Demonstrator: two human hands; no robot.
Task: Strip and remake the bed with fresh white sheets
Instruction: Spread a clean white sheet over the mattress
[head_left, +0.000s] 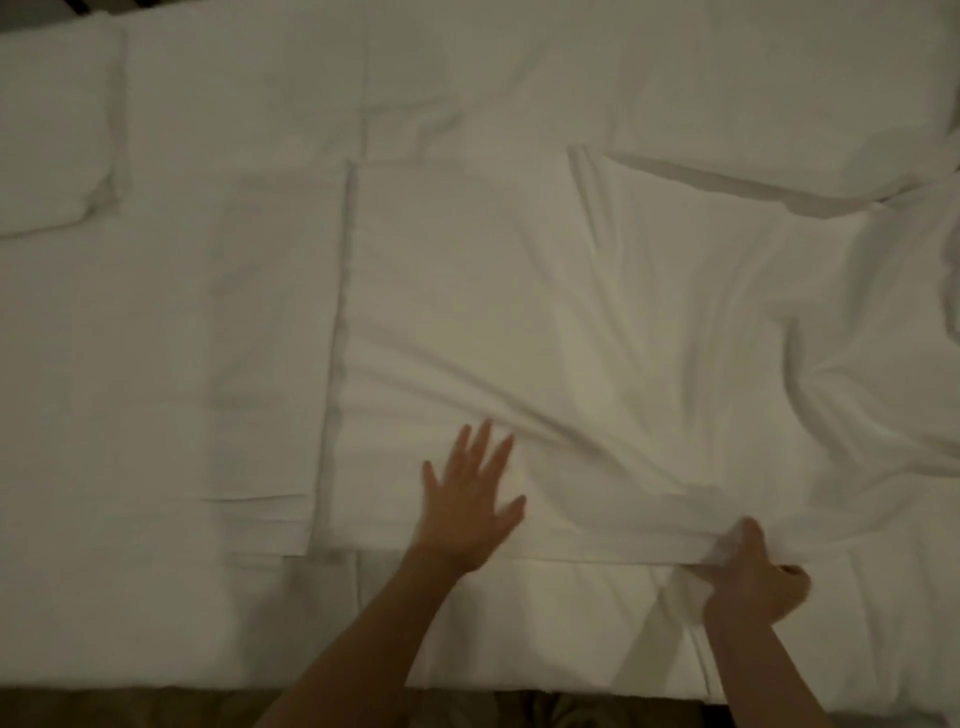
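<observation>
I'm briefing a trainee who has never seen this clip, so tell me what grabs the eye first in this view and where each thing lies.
First the two bare hands at the bottom: the left hand lies flat with spread fingers on a folded white sheet, while the right hand pinches a bunch of its near edge. From that grip, creases fan out across the cloth to the right. A white pillow sits at the far left.

The partly folded cotton bed sheet is plain white with no pattern, greyed in the dim light. The flat mattress cover beneath and the soft rectangular pillow are the same unpatterned white. The floor strip is dark brown.
</observation>
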